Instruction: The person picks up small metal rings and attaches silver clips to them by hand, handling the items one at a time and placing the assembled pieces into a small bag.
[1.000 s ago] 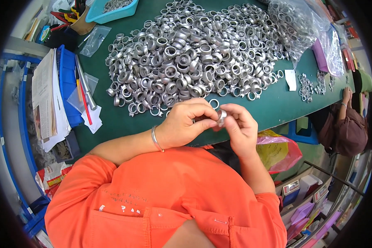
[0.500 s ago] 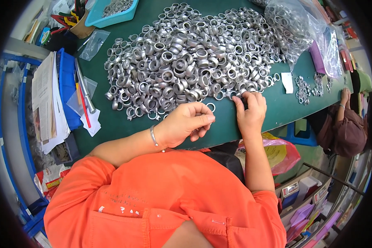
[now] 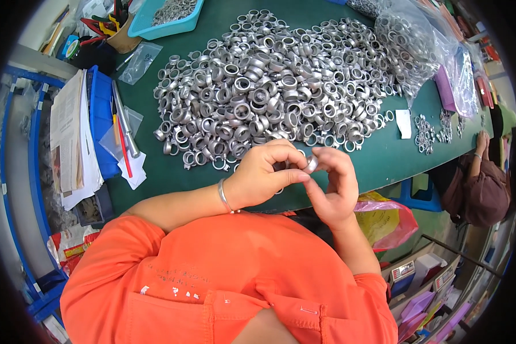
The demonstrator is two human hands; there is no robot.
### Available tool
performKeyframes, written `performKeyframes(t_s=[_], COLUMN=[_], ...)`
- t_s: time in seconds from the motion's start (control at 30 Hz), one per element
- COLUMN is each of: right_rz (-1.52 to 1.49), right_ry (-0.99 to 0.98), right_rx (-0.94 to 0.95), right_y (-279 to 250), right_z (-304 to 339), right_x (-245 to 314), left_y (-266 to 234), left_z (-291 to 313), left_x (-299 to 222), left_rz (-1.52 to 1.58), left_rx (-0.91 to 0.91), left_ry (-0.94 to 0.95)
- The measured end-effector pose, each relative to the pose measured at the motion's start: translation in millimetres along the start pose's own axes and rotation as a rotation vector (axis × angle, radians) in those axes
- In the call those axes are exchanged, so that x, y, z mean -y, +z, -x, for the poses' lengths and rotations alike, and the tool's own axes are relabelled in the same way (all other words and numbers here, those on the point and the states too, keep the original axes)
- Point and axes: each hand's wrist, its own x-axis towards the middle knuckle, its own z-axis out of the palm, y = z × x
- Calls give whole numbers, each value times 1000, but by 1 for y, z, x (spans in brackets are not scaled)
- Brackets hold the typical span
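Broadly, a green worktop [image 3: 378, 166] stretches out beyond the fingers, and most of it carries a wide heap of silver metal rings [image 3: 269, 86], the near edge of which lies just past the fingertips. Above the heap, at the far right, a clear plastic bag [image 3: 418, 40] holds more rings. To the left of the fingers and well apart from them, a stack of papers [image 3: 69, 137] lies beside a blue tray [image 3: 100, 126], with a light blue bin [image 3: 172, 17] farther off at the top. A second, much smaller cluster of rings [image 3: 427, 135] sits well to the right of the fingers, near a white slip [image 3: 404, 123].

Both hands meet over the worktop's near edge. The left hand [image 3: 264, 178], with a thin bracelet [image 3: 223, 196] at the wrist, and the right hand [image 3: 335, 189] are pinched together on 1 small silver ring [image 3: 311, 164], which sits between the fingertips of the 2 hands, lifted clear of the heap.
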Motion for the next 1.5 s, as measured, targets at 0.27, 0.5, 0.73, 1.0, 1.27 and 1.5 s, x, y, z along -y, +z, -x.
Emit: performKeyframes(t_s=[0.27,0.5,0.73,1.0,1.27,1.5], right_rz=[-603,-645,-212,162,135,71], right_ry=[388,349,125,-89,-309,-149], right_rx=[156,73,41,-54,117,111], right_y=[-7,-1,0,-3,1,7], right_z=[6,7,5,2,-9,-14], right_x=[-4,-4,-6,3,8,7], left_y=[-3,-4,-5,-2,-9,-9], left_z=[-4,-1,0,-1,4,8], left_x=[-7,-5,-1,-3,-1,-4], left_rz=[-227,-285,-170,-106,351,227], left_rx=[32,18,29,-30,-12,-127], left_ry=[301,254,175,111,-351,-105])
